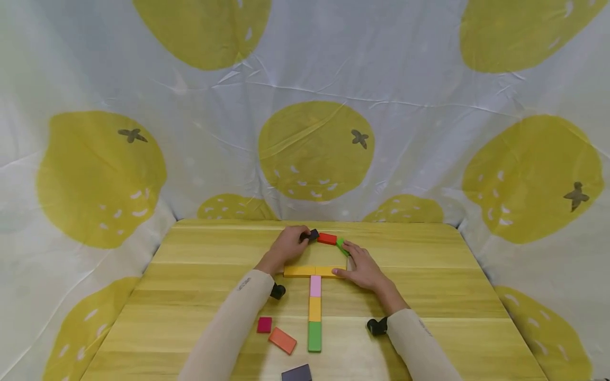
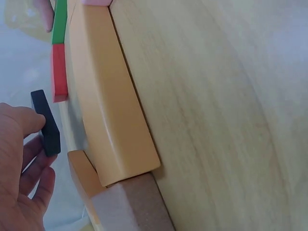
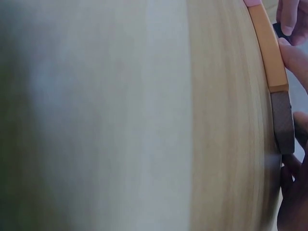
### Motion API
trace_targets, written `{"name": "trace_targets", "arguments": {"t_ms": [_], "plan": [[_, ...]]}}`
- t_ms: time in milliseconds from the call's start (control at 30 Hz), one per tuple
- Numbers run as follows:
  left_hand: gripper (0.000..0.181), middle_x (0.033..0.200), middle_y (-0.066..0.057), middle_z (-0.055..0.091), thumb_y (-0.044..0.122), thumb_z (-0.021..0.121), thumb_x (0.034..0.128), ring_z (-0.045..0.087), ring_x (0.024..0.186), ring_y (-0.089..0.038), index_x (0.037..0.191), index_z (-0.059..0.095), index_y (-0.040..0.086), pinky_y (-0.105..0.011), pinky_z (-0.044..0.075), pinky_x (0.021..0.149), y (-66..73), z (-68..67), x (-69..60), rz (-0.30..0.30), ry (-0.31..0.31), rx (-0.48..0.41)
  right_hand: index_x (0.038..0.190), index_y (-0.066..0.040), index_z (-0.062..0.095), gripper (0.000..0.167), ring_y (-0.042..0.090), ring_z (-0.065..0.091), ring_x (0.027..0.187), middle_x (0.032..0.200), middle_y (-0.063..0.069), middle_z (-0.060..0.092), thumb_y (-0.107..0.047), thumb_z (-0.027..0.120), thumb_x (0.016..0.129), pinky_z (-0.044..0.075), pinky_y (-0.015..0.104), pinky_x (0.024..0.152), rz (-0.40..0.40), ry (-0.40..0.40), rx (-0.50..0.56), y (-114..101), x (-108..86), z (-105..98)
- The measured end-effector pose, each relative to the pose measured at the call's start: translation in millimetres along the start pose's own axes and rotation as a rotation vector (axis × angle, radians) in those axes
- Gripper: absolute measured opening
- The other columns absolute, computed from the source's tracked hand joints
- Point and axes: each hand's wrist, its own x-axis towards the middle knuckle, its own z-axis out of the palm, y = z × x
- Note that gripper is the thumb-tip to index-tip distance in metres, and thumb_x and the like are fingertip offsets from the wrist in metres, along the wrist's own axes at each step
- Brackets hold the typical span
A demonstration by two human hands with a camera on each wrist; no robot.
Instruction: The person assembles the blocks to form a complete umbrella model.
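My left hand pinches a black block between thumb and fingers at the far side of the layout, beside a red block. In the left wrist view a gap shows between the black and red blocks. A bright green block slants down from the red one's right end. My right hand touches this green block with its fingertips, its thumb near the right orange block. A brown block adjoins that orange block's end. Another orange block lies end to end with it.
Below the orange row runs a column of pink, yellow-orange and green blocks. Loose on the table are a crimson square block, a coral block and a dark block. A patterned cloth surrounds the table.
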Motion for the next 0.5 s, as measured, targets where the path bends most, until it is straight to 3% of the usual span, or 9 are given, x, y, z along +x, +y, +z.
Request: {"name": "trace_targets", "arguments": {"t_ms": [200, 500], "plan": [[0.020, 0.116, -0.008, 0.075, 0.015, 0.068, 0.0991, 0.070, 0.106, -0.021, 0.118, 0.073, 0.011, -0.038, 0.057, 0.095, 5.3, 0.9, -0.2, 0.051, -0.012, 0.010, 0.161, -0.012, 0.036, 0.096, 0.036, 0.033, 0.151, 0.170, 0.005, 0.027, -0.064, 0.071, 0.088, 0.033, 0.058, 0.121, 0.003, 0.003, -0.007, 1.5, 0.0, -0.6], [0.019, 0.115, -0.008, 0.076, 0.015, 0.069, 0.0982, 0.071, 0.109, -0.026, 0.116, 0.074, 0.011, -0.041, 0.056, 0.100, 0.5, 5.5, -6.7, 0.022, 0.001, 0.062, 0.160, -0.012, 0.037, 0.094, 0.037, 0.032, 0.152, 0.170, 0.006, 0.028, -0.062, 0.071, 0.088, 0.034, 0.059, 0.120, -0.002, 0.004, 0.008, -0.7, 0.0, 0.6]]}}
